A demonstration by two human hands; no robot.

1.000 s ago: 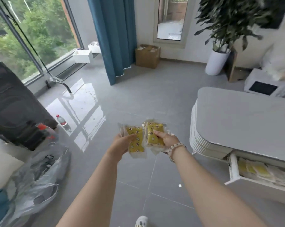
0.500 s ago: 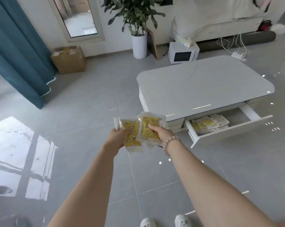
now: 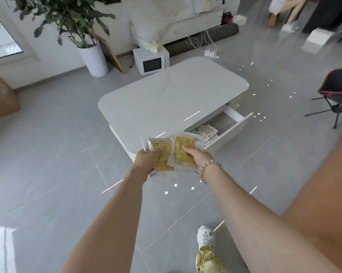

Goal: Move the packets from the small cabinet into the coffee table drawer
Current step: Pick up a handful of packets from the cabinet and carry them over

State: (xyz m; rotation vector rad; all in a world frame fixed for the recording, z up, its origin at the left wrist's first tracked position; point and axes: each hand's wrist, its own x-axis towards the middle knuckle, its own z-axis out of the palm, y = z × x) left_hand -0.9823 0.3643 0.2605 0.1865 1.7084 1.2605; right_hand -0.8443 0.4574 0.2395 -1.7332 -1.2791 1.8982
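Two bunches of clear packets with yellow printed contents are held up in front of me. My left hand [image 3: 146, 161] grips the left packets [image 3: 162, 154], thumb on top. My right hand [image 3: 200, 159], with a bead bracelet at the wrist, grips the right packets [image 3: 183, 146]. Both bunches hover just before the near corner of the white coffee table [image 3: 166, 97]. The table's drawer [image 3: 233, 127] stands pulled open on the right side, with several similar packets [image 3: 205, 132] lying inside. The small cabinet is out of view.
Behind the table stand a white microwave [image 3: 151, 61] on the floor, a potted plant [image 3: 93, 58] and a power strip with cables [image 3: 211, 52]. A red-and-black folding chair [image 3: 337, 91] is at the right. A cardboard box [image 3: 1, 99] sits at the left. My shoe [image 3: 205, 237] is below.
My view has swung right and I have come closer to the coffee table; the open drawer now lies just beyond my hands. Both hands keep the same hold on the packets.
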